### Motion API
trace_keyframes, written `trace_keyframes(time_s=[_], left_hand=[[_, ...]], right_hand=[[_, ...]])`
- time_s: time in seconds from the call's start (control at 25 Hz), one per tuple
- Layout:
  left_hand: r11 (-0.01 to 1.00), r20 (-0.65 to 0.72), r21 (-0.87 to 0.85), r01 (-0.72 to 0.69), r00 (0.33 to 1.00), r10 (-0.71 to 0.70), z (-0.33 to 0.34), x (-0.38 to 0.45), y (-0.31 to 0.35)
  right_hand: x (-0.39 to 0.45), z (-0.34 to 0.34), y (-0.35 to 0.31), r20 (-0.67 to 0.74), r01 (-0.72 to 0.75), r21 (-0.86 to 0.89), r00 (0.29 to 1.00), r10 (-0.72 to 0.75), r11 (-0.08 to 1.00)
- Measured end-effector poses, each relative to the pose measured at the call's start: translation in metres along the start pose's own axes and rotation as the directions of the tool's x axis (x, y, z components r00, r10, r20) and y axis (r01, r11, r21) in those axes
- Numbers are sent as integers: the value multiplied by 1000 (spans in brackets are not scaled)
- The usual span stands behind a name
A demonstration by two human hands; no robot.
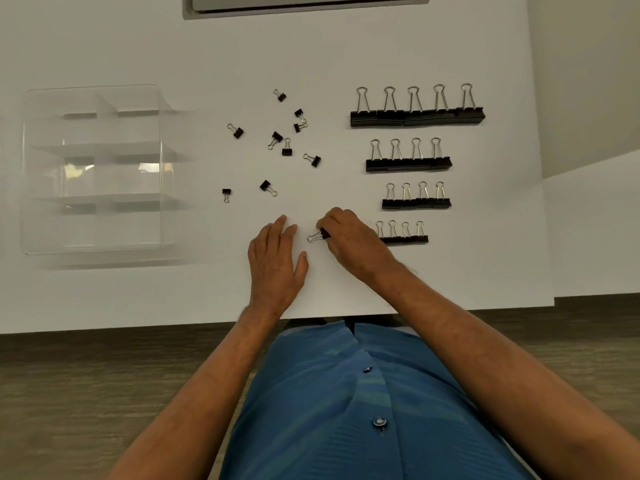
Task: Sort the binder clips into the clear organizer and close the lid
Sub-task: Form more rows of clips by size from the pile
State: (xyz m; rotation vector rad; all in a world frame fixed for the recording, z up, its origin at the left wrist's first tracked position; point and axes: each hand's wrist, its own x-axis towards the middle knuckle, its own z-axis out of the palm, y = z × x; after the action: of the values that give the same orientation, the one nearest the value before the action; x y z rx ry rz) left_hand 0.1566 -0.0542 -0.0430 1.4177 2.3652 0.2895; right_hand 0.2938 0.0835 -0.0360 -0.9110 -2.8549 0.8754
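My right hand (349, 240) pinches a small black binder clip (318, 235) just above the white table, its wire handles pointing left. Beside it, my left hand (277, 261) lies flat on the table with fingers apart, holding nothing. Several small clips (286, 147) are scattered mid-table. On the right, clips are lined up by size in rows: the largest row (417, 116) at the back, a medium row (408, 162), a smaller row (415, 201), and the smallest row (403, 238) touching my right hand. The clear organizer (91, 168) lies at the left with its compartments empty.
The white table (138, 299) ends in a front edge near my body, with a dark wood floor (86, 393) below. A grey panel (304, 3) sits at the table's far edge. A second white surface (595, 237) adjoins on the right.
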Motion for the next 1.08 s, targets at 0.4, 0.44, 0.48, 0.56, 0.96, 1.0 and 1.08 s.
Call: trace_keyframes(time_s=[0.4, 0.44, 0.48, 0.56, 0.96, 1.0, 1.08], left_hand=[[979, 50, -19, -204, 978, 205, 12, 28, 48], [975, 53, -30, -222, 973, 223, 15, 30, 56], [970, 54, -43, -239, 969, 241, 17, 31, 64], [961, 56, -71, -268, 961, 272, 21, 32, 81], [940, 86, -183, -289, 948, 308, 34, 42, 123], [938, 85, -185, -292, 947, 311, 35, 42, 123], [938, 85, -193, -288, 947, 309, 36, 41, 126]], right_hand=[[-102, -75, 67, -223, -483, 393, 776, 590, 783], [-113, -77, 79, -215, -523, 394, 747, 629, 756], [-122, -78, 90, -200, -554, 389, 729, 655, 736], [-132, -76, 106, -155, -585, 360, 730, 665, 727], [-128, -63, 129, -170, -422, 271, 864, 474, 865], [-128, -62, 131, -181, -389, 264, 879, 442, 882], [-128, -60, 134, -191, -325, 248, 907, 375, 913]])
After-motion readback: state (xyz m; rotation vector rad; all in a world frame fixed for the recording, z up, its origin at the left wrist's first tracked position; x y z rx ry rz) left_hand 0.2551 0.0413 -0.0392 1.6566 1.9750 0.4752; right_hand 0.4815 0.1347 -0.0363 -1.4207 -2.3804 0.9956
